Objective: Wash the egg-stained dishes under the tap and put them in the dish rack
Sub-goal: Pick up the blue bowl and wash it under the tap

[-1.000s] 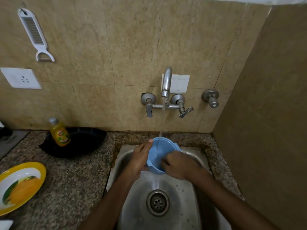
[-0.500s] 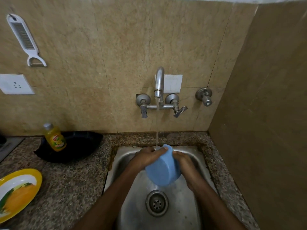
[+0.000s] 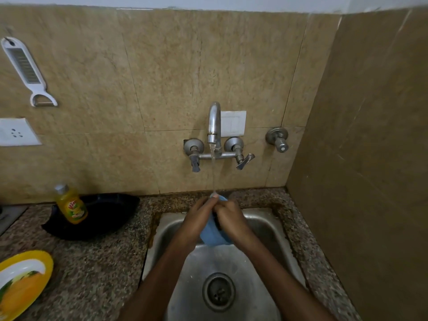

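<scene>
Head view: blue bowl [image 3: 214,235] washed under the running tap [image 3: 214,121].
Left hand [image 3: 196,222] and right hand [image 3: 231,220] clasped the bowl over the steel sink [image 3: 266,230], hiding most of it. The dish soap bottle [image 3: 70,205] label was blurred, unreadable; the yellow plate [image 3: 23,281] was cut off.

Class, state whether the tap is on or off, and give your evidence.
On. A stream of water falls from the tap onto the blue bowl held over the sink.

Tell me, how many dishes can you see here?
3: a blue bowl held over the sink, a yellow plate at far left, a black dish behind it. Others may lie outside view.
</scene>
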